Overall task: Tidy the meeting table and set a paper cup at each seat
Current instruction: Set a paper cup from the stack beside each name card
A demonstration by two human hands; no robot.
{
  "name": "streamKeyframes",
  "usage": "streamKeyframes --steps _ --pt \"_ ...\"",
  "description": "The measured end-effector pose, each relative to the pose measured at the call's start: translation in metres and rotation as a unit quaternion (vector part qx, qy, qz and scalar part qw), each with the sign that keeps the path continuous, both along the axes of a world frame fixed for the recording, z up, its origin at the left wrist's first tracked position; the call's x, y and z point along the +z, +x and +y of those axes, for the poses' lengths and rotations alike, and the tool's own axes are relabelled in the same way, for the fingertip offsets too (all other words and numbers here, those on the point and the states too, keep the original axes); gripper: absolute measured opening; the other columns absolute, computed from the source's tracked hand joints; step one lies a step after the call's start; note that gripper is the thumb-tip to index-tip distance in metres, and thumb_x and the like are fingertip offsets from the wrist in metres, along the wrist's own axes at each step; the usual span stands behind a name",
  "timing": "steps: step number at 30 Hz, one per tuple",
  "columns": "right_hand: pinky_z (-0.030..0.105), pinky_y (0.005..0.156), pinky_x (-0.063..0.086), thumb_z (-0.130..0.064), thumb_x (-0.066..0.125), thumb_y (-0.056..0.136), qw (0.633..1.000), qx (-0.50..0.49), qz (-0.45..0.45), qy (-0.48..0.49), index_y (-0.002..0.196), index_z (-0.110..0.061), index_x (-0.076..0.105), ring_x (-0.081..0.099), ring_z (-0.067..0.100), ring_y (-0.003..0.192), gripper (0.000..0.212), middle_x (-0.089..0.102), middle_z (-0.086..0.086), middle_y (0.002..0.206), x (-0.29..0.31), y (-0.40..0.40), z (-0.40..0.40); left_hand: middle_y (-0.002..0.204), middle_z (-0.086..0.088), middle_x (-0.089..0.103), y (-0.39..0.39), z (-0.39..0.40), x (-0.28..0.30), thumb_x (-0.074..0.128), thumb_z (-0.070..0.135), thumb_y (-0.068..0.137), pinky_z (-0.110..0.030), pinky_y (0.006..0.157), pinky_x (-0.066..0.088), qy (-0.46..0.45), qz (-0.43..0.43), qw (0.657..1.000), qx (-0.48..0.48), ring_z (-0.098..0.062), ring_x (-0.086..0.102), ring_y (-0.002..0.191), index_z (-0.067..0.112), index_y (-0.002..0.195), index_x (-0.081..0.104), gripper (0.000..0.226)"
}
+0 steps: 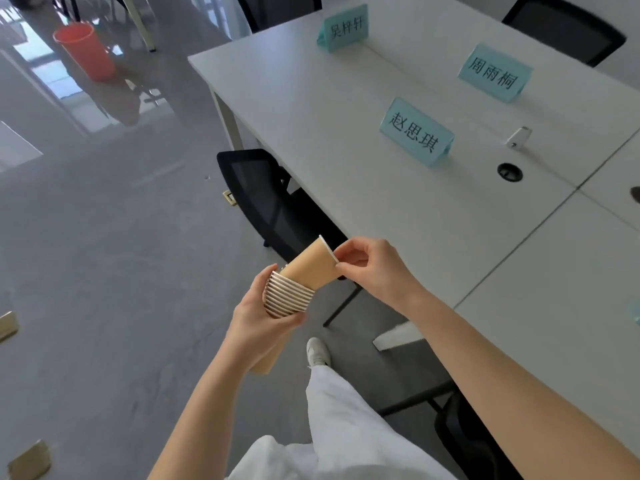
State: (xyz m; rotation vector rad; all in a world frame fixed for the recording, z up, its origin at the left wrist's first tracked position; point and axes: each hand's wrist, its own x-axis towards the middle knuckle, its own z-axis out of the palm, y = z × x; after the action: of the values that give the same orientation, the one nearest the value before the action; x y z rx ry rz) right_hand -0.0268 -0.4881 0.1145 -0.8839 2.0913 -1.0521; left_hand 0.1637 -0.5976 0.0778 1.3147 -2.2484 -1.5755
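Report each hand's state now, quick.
Left hand: closed around the stack of paper cups, holding it.
Right hand: pinching the rim of the top cup, which is partly out of the stack.

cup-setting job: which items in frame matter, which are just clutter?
Job:
- stack of paper cups, gripped by left hand
- top cup, rim pinched by right hand
- white table
- three teal name cards
- black chair

Lying about:
- red bucket
- small white block
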Motion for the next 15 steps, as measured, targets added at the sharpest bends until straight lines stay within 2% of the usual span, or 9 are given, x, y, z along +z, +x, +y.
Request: streamKeyframes --steps 2,7,11,15 --pt "0.021 0.081 0.054 -0.01 0.071 0.081 0.999 -0.027 0.015 0.01 0.09 -0.019 0.069 0.069 0.008 0.082 0.013 0.071 -0.007 0.085 -0.002 -0.035 -0.024 0.102 0.019 0.053 -0.025 -0.028 0.002 0.082 0.026 0.073 -0.017 0.065 0.045 0.002 -0.003 1.0 0.002 -0.004 0.057 0.089 0.044 0.141 0.035 0.084" --pt "0.025 0.084 0.051 -0.01 0.069 0.083 0.989 -0.076 0.097 0.08 0.096 -0.014 0.07 0.066 0.015 0.086 0.014 0.07 -0.001 0.089 -0.025 -0.118 -0.07 0.111 0.013 0.056 -0.08 -0.083 0.005 0.082 0.03 0.072 -0.025 0.074 0.048 0.004 -0.014 1.0 0.006 -0.008 0.058 0.093 0.048 0.142 0.034 0.087" --pt "0.032 0.071 0.051 -0.009 0.059 0.088 0.96 -0.086 0.214 0.158 0.099 -0.013 0.066 0.065 0.029 0.087 0.013 0.071 0.008 0.093 -0.054 -0.162 -0.087 0.11 0.013 0.057 -0.107 -0.108 0.004 0.083 0.03 0.07 -0.025 0.077 0.049 0.011 -0.02 1.0 0.002 -0.009 0.06 0.095 0.05 0.14 0.034 0.088" --pt "0.031 0.062 0.039 -0.002 0.048 0.09 0.923 -0.071 0.304 0.225 0.096 -0.008 0.061 0.058 0.034 0.087 0.016 0.064 0.012 0.093 -0.075 -0.178 -0.096 0.112 0.01 0.058 -0.124 -0.128 0.003 0.084 0.031 0.07 -0.028 0.08 0.052 0.018 -0.027 0.999 -0.011 -0.009 0.06 0.095 0.051 0.14 0.033 0.089"
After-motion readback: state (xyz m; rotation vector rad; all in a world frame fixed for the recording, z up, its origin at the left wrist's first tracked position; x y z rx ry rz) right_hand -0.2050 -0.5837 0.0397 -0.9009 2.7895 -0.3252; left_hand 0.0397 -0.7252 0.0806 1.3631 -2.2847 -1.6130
